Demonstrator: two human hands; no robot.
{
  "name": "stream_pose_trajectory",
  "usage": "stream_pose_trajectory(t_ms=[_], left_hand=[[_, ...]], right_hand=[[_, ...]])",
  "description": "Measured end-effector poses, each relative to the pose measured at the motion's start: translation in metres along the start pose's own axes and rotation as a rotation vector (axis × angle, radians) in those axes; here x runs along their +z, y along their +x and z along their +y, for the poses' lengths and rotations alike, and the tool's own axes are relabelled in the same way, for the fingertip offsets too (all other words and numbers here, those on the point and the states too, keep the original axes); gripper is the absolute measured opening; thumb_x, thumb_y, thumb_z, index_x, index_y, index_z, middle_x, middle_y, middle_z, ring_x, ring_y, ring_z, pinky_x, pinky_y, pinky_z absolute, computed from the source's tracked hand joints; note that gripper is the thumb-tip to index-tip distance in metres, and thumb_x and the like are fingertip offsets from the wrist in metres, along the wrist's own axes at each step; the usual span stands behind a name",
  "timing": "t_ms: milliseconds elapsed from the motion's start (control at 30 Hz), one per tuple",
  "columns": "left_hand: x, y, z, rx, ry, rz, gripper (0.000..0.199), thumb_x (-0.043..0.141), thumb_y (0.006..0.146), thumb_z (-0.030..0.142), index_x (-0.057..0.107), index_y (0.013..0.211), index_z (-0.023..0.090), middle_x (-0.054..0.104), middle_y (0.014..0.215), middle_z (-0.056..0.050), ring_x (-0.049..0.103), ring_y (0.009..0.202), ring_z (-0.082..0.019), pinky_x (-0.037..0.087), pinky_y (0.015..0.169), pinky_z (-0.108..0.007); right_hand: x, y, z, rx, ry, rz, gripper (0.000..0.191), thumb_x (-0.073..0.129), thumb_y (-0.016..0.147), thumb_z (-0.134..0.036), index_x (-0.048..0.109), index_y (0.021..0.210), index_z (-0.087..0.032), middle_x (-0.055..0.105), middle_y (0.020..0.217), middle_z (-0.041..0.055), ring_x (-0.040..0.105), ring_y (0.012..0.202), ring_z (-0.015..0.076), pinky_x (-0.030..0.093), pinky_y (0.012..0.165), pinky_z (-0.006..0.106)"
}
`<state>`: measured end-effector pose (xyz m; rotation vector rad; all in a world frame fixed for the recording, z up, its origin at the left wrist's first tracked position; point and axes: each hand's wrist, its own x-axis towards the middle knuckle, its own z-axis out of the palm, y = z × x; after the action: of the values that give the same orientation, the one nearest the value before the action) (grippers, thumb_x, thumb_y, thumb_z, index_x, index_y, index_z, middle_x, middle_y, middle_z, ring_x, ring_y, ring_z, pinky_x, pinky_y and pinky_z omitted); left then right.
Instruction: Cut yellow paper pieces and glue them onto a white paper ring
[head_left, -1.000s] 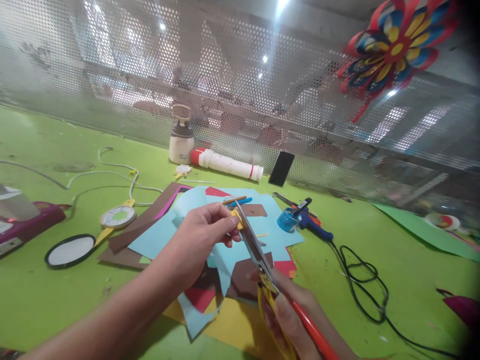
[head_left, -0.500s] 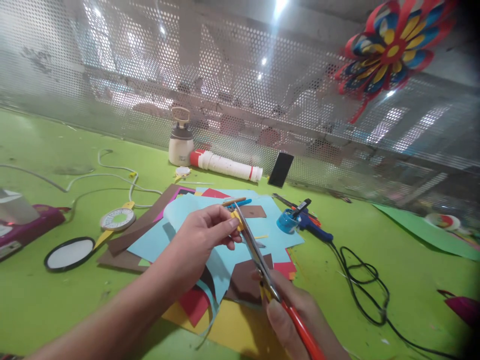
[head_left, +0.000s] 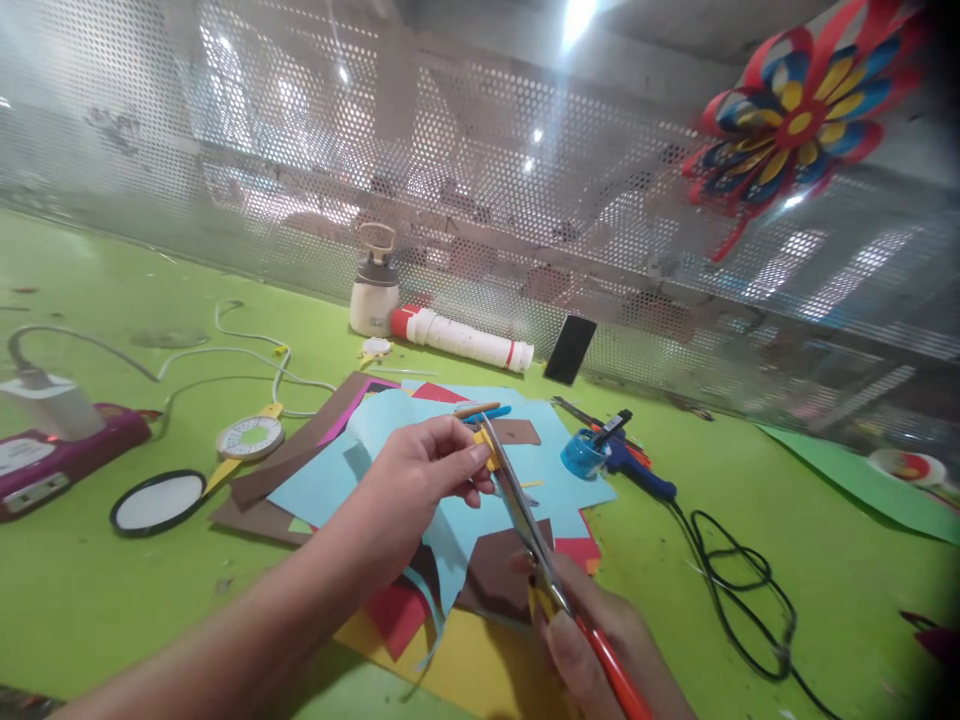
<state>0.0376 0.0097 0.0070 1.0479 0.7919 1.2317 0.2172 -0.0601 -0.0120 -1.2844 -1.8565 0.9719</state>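
Between the thumb and fingers of my left hand (head_left: 420,475) is a small yellow piece of paper (head_left: 487,447). My right hand (head_left: 592,620) is closed around the red handle of long metal scissors (head_left: 531,530). The scissor blades reach up to the yellow piece, their tips close beside it. Under both hands lies a pile of paper sheets: light blue (head_left: 322,485), brown (head_left: 506,570), red (head_left: 397,615) and yellow (head_left: 465,665). A blue pen and a brown stick lie on the pile just beyond my left fingertips.
A blue tape roll (head_left: 583,455) holding a black item stands right of the pile, beside a blue glue gun (head_left: 645,475) with a black cord. Behind are a spray bottle (head_left: 373,300), a white tube (head_left: 472,340) and a phone (head_left: 570,348). A purple power strip (head_left: 75,455) is left.
The whole view has shifted slightly, so things appear a little further right. My hands, the yellow piece and the scissors keep nearly the same positions relative to each other.
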Motion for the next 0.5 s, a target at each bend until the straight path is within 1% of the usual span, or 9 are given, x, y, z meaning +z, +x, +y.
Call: stream_pose_trajectory(t_ms=[67,167,267,367,433,500], left_hand=[[-0.0003,0.0002,0.0000,-0.004,-0.004,-0.003,0.019,0.069,0.075,0.026,0.057,0.066,0.014,0.062,0.064,-0.002,0.055,0.061,-0.012,0.044,0.058,-0.024],[-0.0012,-0.0003,-0.0001,0.000,0.001,-0.013,0.018,0.068,0.076,0.025,0.058,0.067,0.014,0.062,0.064,-0.002,0.055,0.061,-0.012,0.045,0.059,-0.024],[-0.0017,-0.0011,-0.0004,0.004,0.006,-0.013,0.018,0.067,0.077,0.026,0.058,0.068,0.014,0.062,0.064,-0.002,0.056,0.062,-0.012,0.045,0.059,-0.025],[-0.0018,-0.0010,-0.0008,0.005,0.004,-0.011,0.018,0.068,0.076,0.027,0.058,0.067,0.015,0.062,0.065,-0.002,0.056,0.063,-0.012,0.044,0.059,-0.025],[-0.0018,-0.0006,-0.0010,0.009,0.015,-0.015,0.019,0.068,0.076,0.028,0.057,0.067,0.015,0.061,0.064,-0.002,0.055,0.062,-0.012,0.044,0.059,-0.025],[-0.0018,-0.0002,-0.0011,0.007,0.034,-0.013,0.020,0.068,0.077,0.029,0.058,0.067,0.015,0.061,0.064,-0.002,0.055,0.062,-0.012,0.044,0.060,-0.025]], right_hand=[[0.0005,0.0000,0.0011,0.006,0.004,0.015,0.061,0.035,0.087,-0.070,0.067,0.100,-0.019,0.037,0.056,-0.0034,0.035,0.048,0.0109,0.030,0.043,0.022],[0.0023,0.0005,0.0022,-0.015,0.003,0.059,0.059,0.039,0.086,-0.069,0.068,0.099,-0.020,0.040,0.056,-0.0027,0.037,0.049,0.0113,0.039,0.050,0.023],[0.0053,0.0008,0.0023,-0.041,0.031,0.083,0.057,0.040,0.086,-0.068,0.069,0.099,-0.021,0.050,0.062,0.0006,0.050,0.058,0.0146,0.046,0.061,0.026],[0.0072,0.0007,0.0017,-0.044,0.043,0.083,0.056,0.039,0.087,-0.066,0.069,0.098,-0.020,0.058,0.069,0.0031,0.056,0.066,0.0170,0.047,0.063,0.027],[0.0069,0.0006,0.0012,-0.047,0.037,0.083,0.055,0.040,0.088,-0.066,0.069,0.097,-0.020,0.059,0.070,0.0033,0.057,0.066,0.0168,0.047,0.063,0.026],[0.0053,0.0006,0.0011,-0.048,0.035,0.073,0.055,0.040,0.087,-0.066,0.068,0.096,-0.019,0.057,0.067,0.0024,0.055,0.063,0.0160,0.046,0.062,0.026]])
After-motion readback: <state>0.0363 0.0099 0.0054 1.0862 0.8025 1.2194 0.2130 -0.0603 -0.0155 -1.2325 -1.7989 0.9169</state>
